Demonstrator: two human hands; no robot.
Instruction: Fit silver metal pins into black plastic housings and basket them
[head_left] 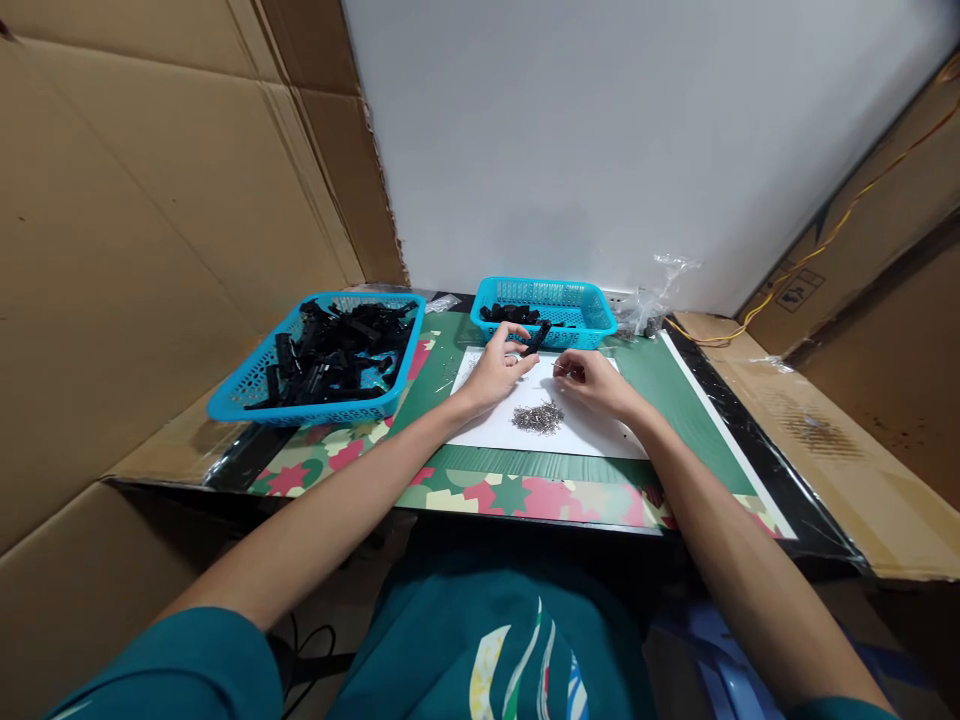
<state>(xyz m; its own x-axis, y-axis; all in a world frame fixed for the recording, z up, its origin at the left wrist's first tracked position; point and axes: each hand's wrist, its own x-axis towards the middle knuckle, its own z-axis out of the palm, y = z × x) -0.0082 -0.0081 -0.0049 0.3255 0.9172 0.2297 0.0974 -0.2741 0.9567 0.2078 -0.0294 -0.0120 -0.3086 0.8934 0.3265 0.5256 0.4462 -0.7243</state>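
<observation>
Between the thumb and fingers of my left hand is a small black plastic part, tilted over the white sheet. Just to its right, my right hand is closed in a pinch, with what looks like a thin metal pin at the fingertips, too small to make out fully. The two hands are apart by a small gap. Below them on the sheet lies a loose pile of small metal pins.
A blue basket heaped with black plastic parts stands at the left. Behind my hands, a second blue basket holds several black parts. Clear plastic bags lie at the back right. Cardboard walls flank the table.
</observation>
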